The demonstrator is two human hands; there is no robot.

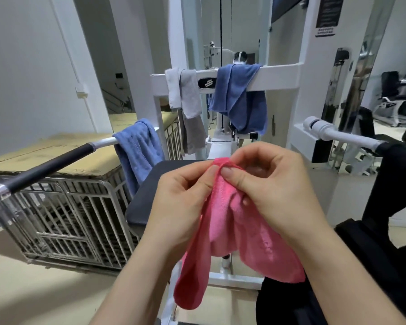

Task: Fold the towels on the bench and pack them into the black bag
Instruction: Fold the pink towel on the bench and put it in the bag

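Together, the left hand (185, 195) and right hand (272, 184) pinched the top hem of the pink terry-cloth towel (223, 231), thumbs nearly touching, above the black padded worktop's (145, 202) near edge. The towel's long axis hung straight down. The black fabric bag (361, 266) lay rightward, nearer the right hand.

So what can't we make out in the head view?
Black fabric bag: cut off by right and bottom edges, partly behind the right forearm; opening unseen.
Pink terry towel: top edge covered by the left hand and right hand pinching it; fold state unclear.
Black wall sign, top right: print too small, blurred.
Pale grey cloths over the white crossbar: overlapping; count unclear.
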